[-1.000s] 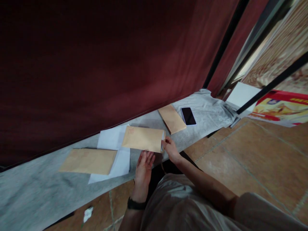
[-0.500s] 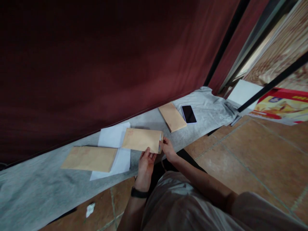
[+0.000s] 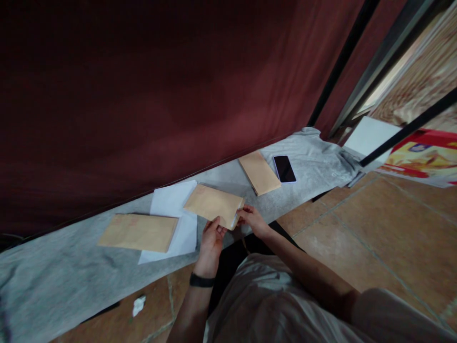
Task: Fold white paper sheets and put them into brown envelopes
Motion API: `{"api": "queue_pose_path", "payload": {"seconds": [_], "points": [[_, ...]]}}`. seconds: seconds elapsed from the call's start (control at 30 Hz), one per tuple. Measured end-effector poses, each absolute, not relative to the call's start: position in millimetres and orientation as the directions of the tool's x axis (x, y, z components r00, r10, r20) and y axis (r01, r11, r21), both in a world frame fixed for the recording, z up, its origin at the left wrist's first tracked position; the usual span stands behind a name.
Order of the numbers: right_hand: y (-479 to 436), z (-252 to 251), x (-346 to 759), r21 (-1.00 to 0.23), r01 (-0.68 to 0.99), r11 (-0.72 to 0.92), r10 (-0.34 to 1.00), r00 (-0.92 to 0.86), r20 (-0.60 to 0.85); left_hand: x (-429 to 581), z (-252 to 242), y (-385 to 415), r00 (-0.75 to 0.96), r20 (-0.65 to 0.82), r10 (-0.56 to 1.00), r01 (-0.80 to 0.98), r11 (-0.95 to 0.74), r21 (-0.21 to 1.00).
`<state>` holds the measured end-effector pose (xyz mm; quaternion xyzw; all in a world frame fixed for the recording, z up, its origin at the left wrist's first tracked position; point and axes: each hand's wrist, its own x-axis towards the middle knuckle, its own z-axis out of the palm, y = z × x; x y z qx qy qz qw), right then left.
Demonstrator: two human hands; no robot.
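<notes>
A tan envelope [image 3: 213, 204] is held in front of me over the cloth-covered surface, tilted down to the right, with white paper showing at its right end. My left hand [image 3: 213, 237] pinches its lower edge, thumb on top. At the right end, the fingers of my right hand [image 3: 250, 218] are closed on the envelope's open edge. White sheets [image 3: 185, 233] lie beneath and to the left. Partly over them rests a stack of tan envelopes [image 3: 139, 232]. Farther right lie more tan envelopes [image 3: 260, 174].
A phone [image 3: 284, 169] lies right of the right-hand envelopes on the grey cloth [image 3: 310, 152]. A dark red curtain [image 3: 171, 95] hangs behind. Black poles, a white board and a red-yellow box [image 3: 424, 155] stand at the right. Crumpled white paper [image 3: 138, 305] lies on the tiled floor.
The held envelope has turned, its right end dropping lower and its left end rising. Both hands remain on it. The whole view has shifted slightly.
</notes>
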<state>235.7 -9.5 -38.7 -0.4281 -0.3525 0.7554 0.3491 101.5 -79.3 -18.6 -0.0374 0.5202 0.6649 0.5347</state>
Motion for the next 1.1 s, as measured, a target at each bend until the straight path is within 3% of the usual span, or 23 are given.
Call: {"api": "queue_pose_path", "payload": {"seconds": [0.3, 0.63, 0.9, 1.0, 1.1], "points": [[-14.7, -35.5, 219.8, -0.793, -0.39, -0.468, 0.88, -0.285, -0.379, 122.6, -19.2, -88.7, -0.511, -0.4, 0.761, -0.546, 0.072, 0.835], [-14.2, -44.0, 223.8, -0.782, -0.386, -0.489, 0.871, -0.27, -0.411, 113.2, -38.8, -73.1, -0.554, -0.427, 0.714, -0.521, 0.102, 0.847], [-16.4, -61.2, 240.0, -0.849, -0.149, -0.506, 0.811, -0.417, -0.41, 104.3, -40.5, -74.4, -0.571, -0.375, 0.73, -0.382, 0.168, 0.909], [-15.5, -63.6, 259.7, -0.947, 0.085, -0.309, 0.856, -0.41, -0.316, 100.8, -39.7, -75.6, -0.585, -0.344, 0.735, -0.324, 0.177, 0.929], [-8.5, -59.1, 274.2, -0.975, 0.212, -0.07, 0.926, -0.351, -0.143, 99.9, -40.6, -75.2, -0.616, -0.357, 0.703, -0.312, 0.199, 0.929]]}}
